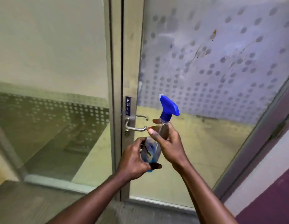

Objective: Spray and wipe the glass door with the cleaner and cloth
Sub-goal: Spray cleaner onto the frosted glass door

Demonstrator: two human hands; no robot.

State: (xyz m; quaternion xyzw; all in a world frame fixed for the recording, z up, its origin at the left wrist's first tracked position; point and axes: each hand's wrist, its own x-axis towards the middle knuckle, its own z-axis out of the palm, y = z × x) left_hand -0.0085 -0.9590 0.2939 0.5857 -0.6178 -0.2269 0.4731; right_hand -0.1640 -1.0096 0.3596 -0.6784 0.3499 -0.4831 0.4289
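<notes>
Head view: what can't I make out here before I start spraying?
The cloth: nowhere in the head view.
Label on the spray bottle: blurred, partly covered by the left hand.
Its fill level: masked by the right hand grip.
Brown marks on the door glass: too blurred to identify.

We are looking down at the floor point(24, 206), grey and matt on our side. It is carrying the bottom rail point(156, 202) of the glass door point(213, 94) and, to the left, the metal sill point(51, 181) of a fixed glass panel point(51, 126). Through the glass we are seeing a paler, yellowish floor point(197, 151) running on.
</notes>
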